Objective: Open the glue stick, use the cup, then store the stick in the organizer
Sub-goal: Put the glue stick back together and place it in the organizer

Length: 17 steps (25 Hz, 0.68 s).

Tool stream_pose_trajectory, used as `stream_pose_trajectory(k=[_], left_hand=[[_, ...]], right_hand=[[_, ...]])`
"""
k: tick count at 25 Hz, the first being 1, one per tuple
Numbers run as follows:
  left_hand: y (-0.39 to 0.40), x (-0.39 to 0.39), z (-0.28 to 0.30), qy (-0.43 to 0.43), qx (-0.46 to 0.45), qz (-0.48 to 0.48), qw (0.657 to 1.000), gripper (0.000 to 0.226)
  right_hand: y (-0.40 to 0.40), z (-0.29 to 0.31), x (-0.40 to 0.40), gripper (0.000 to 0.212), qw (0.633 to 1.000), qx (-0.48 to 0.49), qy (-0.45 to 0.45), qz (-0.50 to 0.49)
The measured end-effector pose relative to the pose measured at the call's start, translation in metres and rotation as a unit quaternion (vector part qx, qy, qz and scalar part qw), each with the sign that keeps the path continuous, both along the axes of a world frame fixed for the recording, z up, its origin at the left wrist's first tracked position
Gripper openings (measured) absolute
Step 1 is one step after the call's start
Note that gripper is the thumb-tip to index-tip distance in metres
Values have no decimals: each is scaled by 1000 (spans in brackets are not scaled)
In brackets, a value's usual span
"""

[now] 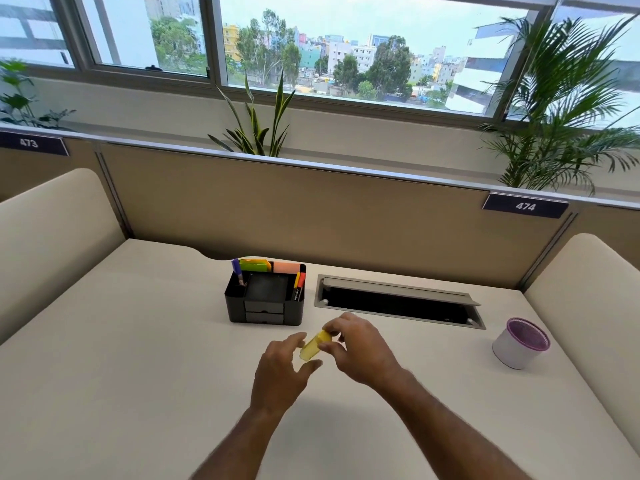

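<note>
A yellow glue stick (315, 345) is held tilted above the desk between both hands. My left hand (280, 375) grips its lower body with thumb and fingers. My right hand (360, 348) pinches its upper end, the cap end. Whether the cap is loose cannot be told. The black desk organizer (265, 308) stands just behind the hands, with markers and sticky notes in its back slots and an empty middle tray. A white cup with a purple rim (519, 342) stands on the desk far to the right.
An open cable hatch (398, 301) is set into the desk (138, 358) right of the organizer. Cream side dividers flank the desk, with a tan partition and plants behind it.
</note>
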<state>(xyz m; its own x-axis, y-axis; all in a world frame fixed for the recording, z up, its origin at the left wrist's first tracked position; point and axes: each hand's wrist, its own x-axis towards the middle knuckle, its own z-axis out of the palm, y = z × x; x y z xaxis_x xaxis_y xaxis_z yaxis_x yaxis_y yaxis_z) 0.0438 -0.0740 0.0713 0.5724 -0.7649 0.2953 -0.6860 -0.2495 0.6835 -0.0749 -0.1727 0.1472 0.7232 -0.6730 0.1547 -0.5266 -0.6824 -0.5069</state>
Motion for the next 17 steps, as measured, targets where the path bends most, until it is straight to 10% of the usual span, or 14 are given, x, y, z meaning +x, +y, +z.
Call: stream_pose_trajectory(k=[17], left_hand=[[11, 110, -100, -127, 304, -50, 943, 91]], right_hand=[[-53, -6, 207, 35, 997, -63, 13, 31]])
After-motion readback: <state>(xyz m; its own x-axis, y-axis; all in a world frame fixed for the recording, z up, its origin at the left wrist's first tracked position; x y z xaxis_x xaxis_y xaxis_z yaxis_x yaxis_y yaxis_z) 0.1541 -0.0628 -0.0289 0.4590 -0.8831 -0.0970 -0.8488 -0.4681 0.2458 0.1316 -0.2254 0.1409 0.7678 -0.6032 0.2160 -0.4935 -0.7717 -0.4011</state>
